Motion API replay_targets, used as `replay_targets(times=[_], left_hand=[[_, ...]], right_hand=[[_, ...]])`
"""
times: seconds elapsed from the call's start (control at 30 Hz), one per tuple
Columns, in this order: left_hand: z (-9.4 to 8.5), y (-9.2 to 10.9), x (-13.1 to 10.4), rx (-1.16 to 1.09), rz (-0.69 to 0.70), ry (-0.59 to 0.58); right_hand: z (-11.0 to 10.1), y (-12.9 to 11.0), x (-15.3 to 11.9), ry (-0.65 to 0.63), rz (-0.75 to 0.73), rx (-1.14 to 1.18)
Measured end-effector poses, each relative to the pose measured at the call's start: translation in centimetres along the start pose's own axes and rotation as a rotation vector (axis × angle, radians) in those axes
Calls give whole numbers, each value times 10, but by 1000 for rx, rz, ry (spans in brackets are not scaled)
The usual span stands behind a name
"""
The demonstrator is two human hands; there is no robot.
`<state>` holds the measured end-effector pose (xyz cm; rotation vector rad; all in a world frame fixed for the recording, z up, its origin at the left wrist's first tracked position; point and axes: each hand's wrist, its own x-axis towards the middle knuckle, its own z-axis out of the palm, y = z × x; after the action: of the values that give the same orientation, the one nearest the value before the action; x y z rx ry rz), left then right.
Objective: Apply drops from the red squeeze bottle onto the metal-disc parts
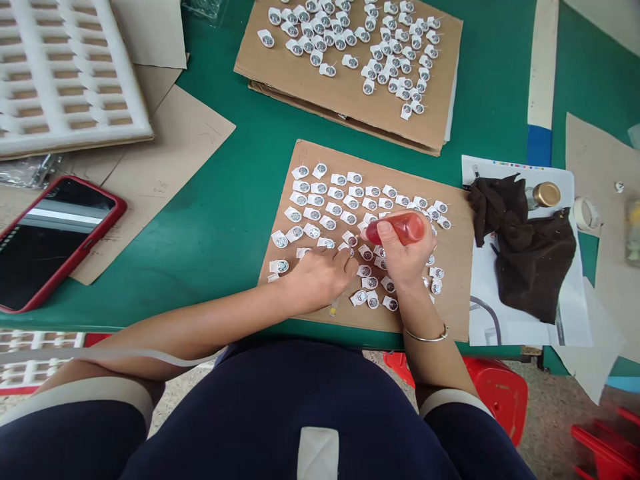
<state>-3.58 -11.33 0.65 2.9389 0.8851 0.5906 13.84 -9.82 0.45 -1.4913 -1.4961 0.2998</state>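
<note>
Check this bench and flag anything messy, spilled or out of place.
The brown cloth lies crumpled on the printed sheet, looking untidy compared with the small parts in rough rows. I see no spill.

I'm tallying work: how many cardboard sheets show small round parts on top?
2: near sheet at centre, far sheet at top. More may be hidden beneath the latter.

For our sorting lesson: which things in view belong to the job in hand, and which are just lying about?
Job, seemingly:
red bottle, in the right hand
small discs
cardboard beneath them

Lying about, seemingly:
phone
plastic wrapping
brown cloth, perhaps
</note>
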Motion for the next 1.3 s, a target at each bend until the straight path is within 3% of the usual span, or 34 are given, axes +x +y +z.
replay_targets(times=[0.43, 0.73, 1.3], left_hand=[[-4, -10, -2, -135, -87, -198], [3, -19, -5, -348, -183, -111], [-9, -26, 1, -623, -323, -64]], right_hand=[[-5, 2, 2, -4, 17, -110], [-7, 2, 2, -12, 11, -137], [-8, 3, 2, -62, -96, -78]])
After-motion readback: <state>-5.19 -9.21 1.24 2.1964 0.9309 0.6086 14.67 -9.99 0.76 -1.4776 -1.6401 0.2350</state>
